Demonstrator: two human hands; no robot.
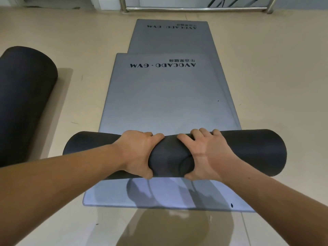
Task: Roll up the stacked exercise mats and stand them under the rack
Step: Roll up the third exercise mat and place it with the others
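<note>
A grey exercise mat (165,100) printed "AVOCADO GYM" lies flat on the floor, its near part wound into a black roll (248,153) across the frame. My left hand (138,153) and my right hand (207,153) grip the roll side by side at its middle, fingers curled over the far side and thumbs on the near side. Beneath it lies another grey mat (170,38), its far end sticking out beyond the upper one and its near end (110,197) showing below the roll.
A finished black mat roll (23,96) lies on the beige floor at the left. A metal rack's bottom rail and legs (195,9) stand at the far end of the mats. A wet-looking shiny patch (170,228) is on the floor near me.
</note>
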